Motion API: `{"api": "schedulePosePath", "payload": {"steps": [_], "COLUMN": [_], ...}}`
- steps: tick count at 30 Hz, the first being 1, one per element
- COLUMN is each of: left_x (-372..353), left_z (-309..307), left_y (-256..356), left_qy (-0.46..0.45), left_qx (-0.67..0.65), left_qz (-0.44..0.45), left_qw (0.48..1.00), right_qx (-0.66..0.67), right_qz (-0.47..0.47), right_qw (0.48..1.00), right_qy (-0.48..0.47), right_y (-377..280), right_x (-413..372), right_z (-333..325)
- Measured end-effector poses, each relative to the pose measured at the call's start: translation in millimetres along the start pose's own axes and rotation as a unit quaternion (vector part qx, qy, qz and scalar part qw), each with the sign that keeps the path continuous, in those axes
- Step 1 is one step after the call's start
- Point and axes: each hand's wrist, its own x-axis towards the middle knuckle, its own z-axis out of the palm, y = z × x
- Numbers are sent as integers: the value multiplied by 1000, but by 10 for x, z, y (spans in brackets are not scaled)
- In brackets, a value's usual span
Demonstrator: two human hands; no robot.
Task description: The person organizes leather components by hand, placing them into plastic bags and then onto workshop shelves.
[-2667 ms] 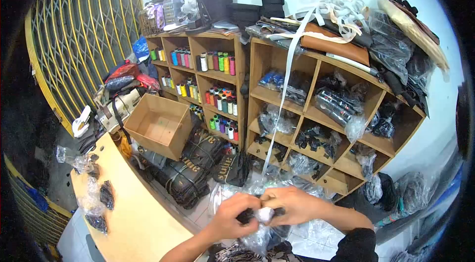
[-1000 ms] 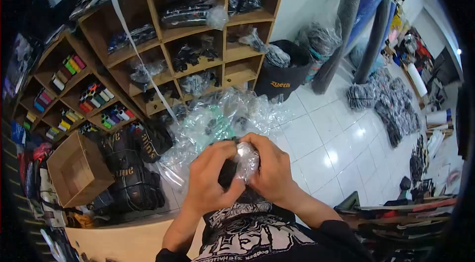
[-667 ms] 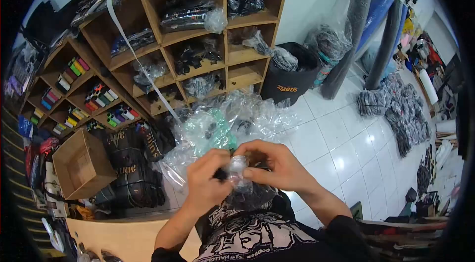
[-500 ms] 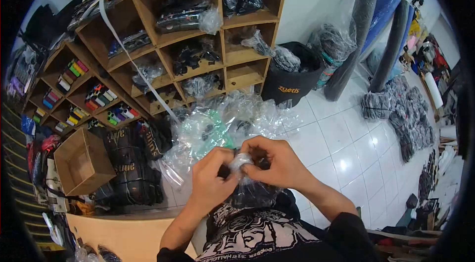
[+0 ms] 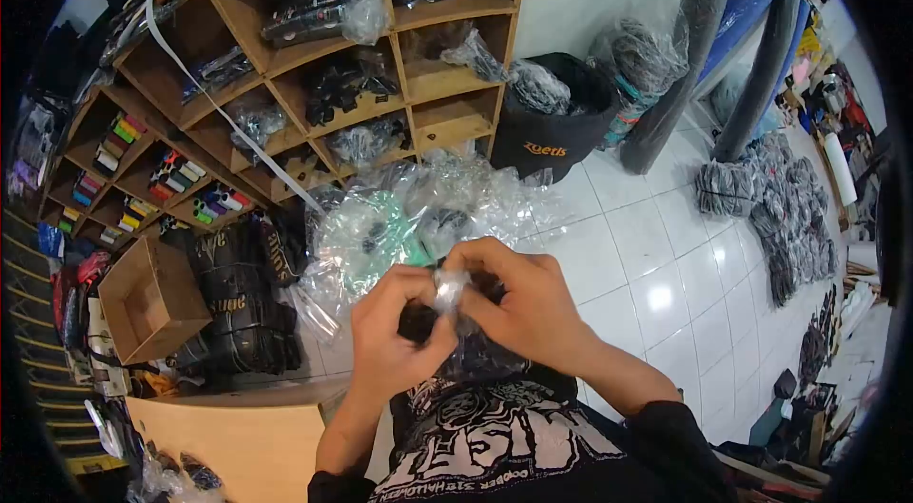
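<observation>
Close to my chest, a clear plastic bag (image 5: pixel 483 358) with dark contents hangs below my fingers. Its bunched, whitish neck (image 5: pixel 450 290) sits between both hands and is slightly blurred. My left hand (image 5: pixel 398 327) is closed, thumb and fingers pinching the left side of the bunched plastic. From the right, my right hand (image 5: pixel 523 305) pinches the same neck, with fingers curled over its top. The hands partly hide the bag's upper part, and what exactly is inside cannot be made out.
Loose clear plastic bags (image 5: pixel 380 218) are heaped on the tiled floor ahead. Beyond them stands a wooden cubby shelf (image 5: pixel 404 66). A black bin (image 5: pixel 552 137) and wrapped rolls (image 5: pixel 670 75) are to the right. An open cardboard box (image 5: pixel 152 303) and a wooden table (image 5: pixel 238 436) are at left.
Both hands stay on the bag's neck, their fingers slightly shifted and the bunched plastic turned more upright. The view has tilted a little, so the shelf appears higher and further left.
</observation>
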Motion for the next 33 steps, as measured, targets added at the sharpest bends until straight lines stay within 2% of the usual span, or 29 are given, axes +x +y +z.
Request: {"api": "schedulePosePath", "payload": {"steps": [1,3,4,7,9,11,12,14,17,21,23,28,30,32,33], "left_x": [15,-1,5,3,4,-3,-48,-67,-121,-258,-296,-282,-251,-253,-249], "left_z": [-15,-48,-79,-104,-169,-263,-308,-368,-460,-503,-523,-620,-649,-696,-710], "left_y": [17,40,35,102,19,-65,-110,-120,-123,-224,-242,-309,-306,-398,-449], "left_qy": [2,33,49,58,63,35,15,-1,-22,-21,-8,-16,4,6,4], "left_qx": [1,76,46,111,102,42,36,19,29,61,78,88,92,105,115], "left_qz": [3,75,22,22,16,43,24,25,42,29,50,64,42,30,22], "left_qw": [1000,994,998,992,993,998,999,1000,998,998,996,994,995,994,993], "right_qx": [-1,110,106,80,43,30,30,-17,-55,-76,-112,-137,-129,-44,-43], "right_qz": [-3,-15,-17,9,11,-20,-13,-82,-63,-32,-16,7,5,38,36], "right_qw": [1000,990,990,993,996,999,999,994,990,985,973,966,967,988,988], "right_qy": [0,-91,-90,-82,-77,1,6,65,116,154,199,219,221,142,144], "right_y": [8,7,-8,-46,-44,-60,-49,-20,-2,38,72,105,122,95,105], "right_x": [1,-4,10,1,-7,-49,-56,-41,-41,-99,-84,48,105,198,244], "right_z": [-51,-130,-135,-46,96,286,376,541,734,1039,1154,1270,1269,1188,1130]}}
